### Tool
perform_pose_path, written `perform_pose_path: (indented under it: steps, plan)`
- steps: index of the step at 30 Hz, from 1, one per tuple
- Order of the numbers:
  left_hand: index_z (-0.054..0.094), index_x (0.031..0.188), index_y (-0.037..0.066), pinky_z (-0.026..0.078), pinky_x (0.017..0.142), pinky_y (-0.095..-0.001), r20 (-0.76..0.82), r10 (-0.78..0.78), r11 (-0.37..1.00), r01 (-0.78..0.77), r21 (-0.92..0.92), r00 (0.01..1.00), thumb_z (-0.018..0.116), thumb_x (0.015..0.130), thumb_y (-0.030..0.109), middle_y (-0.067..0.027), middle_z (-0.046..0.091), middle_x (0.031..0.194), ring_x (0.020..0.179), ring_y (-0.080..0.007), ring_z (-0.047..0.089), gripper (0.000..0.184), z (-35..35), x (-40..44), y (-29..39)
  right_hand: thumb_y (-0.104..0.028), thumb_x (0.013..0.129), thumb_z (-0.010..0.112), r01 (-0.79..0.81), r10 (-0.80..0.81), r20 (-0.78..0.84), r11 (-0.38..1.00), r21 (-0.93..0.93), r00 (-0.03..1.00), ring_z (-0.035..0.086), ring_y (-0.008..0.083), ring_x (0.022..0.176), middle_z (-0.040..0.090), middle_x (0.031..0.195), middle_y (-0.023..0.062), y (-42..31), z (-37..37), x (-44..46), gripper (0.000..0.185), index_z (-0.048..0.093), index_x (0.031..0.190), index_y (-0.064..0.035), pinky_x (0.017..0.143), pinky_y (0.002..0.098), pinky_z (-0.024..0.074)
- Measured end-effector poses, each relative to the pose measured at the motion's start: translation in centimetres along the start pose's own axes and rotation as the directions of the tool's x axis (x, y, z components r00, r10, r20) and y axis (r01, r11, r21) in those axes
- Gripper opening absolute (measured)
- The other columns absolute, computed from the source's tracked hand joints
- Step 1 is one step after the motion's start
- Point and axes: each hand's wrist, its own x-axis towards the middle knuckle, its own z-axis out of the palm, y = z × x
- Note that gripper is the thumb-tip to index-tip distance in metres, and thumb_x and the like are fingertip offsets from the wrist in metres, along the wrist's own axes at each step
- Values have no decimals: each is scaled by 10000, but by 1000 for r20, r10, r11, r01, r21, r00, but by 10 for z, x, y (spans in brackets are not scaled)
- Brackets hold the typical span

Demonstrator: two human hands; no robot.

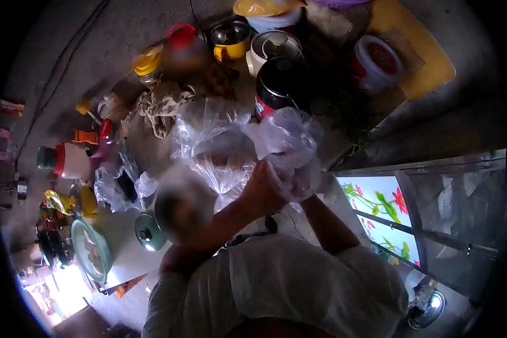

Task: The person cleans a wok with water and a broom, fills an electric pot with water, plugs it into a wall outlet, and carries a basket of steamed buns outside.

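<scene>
A whitish translucent plastic bag [287,141] hangs bunched up in front of my chest. My left hand [263,191] is closed on its lower left side, fingers wrapped into the film. My right hand [307,203] reaches up under the same bag, which covers its fingers, so their grip is hidden. Just left of the bag, a large clear plastic bag [208,135] lies spread on the table. A black-lidded pot [281,81] stands right behind the held bag. Near my left forearm is a blurred round shape [183,203] whose kind I cannot make out.
At the back are a yellow cup [231,42], a white lidded pot [273,48] and a lidded bucket [377,62]. To the left stand a green basin [90,250], a glass lid [150,232] and a pinkish jar [73,160]. A flower-patterned cabinet [380,203] is on the right.
</scene>
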Motion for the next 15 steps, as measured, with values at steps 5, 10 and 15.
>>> perform_pose_path:
  steps: [5, 10, 15]
  plan:
    - [387, 1179, 65, 244, 952, -426, 137, 140, 485, -188, 854, 981, 578, 707, 331, -166, 334, 1230, 1146, -333, 306, 574, -6, -17, 15, -259, 776, 540, 494, -509, -104, 858, -139, 855, 467, 247, 951, 465, 1053, 99, -12, -30, -10, 414, 431, 1114, -48, 806, 352, 422]
    - [275, 1266, 110, 231, 952, -458, 65, 102, 386, -100, 917, 993, 655, 641, 315, -162, 260, 1283, 1174, -352, 253, 759, -34, -18, -19, -262, 787, 511, -156, 267, 9, 535, 830, 964, 513, 222, 830, 513, 914, 80, -37, -38, -10, 306, 486, 1018, -63, 706, 348, 457]
    - [255, 1280, 176, 231, 945, -476, 309, 171, 262, -346, 901, 936, 675, 599, 298, -147, 183, 1331, 1203, -321, 219, 810, -15, 15, -43, -300, 795, 497, -336, 374, 3, 830, 446, 927, 525, 227, 789, 533, 874, 87, -28, -19, -22, 328, 495, 1013, -54, 672, 343, 462]
